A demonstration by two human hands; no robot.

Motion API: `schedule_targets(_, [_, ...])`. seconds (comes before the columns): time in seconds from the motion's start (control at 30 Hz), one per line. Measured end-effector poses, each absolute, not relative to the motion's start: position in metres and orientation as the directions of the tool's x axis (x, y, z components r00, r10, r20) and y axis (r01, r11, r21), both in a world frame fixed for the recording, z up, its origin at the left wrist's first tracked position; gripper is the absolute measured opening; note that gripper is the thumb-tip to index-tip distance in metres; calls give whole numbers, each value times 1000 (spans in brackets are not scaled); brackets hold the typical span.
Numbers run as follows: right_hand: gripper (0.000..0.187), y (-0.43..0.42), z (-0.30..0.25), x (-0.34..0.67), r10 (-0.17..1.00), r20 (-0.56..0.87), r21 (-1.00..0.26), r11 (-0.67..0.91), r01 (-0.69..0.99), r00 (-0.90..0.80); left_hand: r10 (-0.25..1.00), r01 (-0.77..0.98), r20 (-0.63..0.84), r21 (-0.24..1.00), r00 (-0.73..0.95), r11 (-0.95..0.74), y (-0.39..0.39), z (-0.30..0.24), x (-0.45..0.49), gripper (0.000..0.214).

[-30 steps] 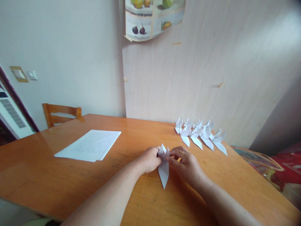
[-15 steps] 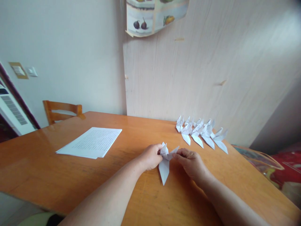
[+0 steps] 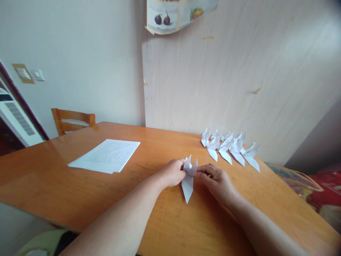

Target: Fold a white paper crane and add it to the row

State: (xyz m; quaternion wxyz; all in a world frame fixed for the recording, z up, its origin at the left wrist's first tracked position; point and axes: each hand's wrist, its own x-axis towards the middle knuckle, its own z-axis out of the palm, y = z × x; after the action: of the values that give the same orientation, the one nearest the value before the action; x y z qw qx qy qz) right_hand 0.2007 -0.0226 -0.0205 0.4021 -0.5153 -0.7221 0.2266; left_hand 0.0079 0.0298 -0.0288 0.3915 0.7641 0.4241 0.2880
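A white folded paper crane [image 3: 188, 181] is upright over the table in front of me, its long pointed flap towards me and two wing-like points up. My left hand [image 3: 174, 172] is closed on its left side, with the fingertips partly hidden behind the paper. At its right side my right hand [image 3: 217, 181] has curled fingers, the thumb and forefinger drawn together against the base of the right point. How much paper lies between those fingertips is hard to see.
Several finished white paper cranes [image 3: 230, 147] stand in rows at the back right of the wooden table [image 3: 160, 227]. A stack of printed paper sheets [image 3: 106, 156] lies to the left. Beyond the table are a wooden chair [image 3: 71, 119] and a wall with a fruit picture [image 3: 176, 17].
The crane's right point, spread out sideways before, now stands up beside the other one. My right fingers have shifted from its tip to its base. The camera view has tilted slightly.
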Motion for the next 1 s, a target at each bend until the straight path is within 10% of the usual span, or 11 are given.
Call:
schedule_targets(0.67, [10,-22,-23,197,916,346,-756,401,518,-205,861,427,66,847,504,-315,18,-16,7,29])
schedule_targets(1.0, [11,-19,-24,204,951,287,-847,308,434,-115,877,242,286,886,386,-395,17,-6,9,22])
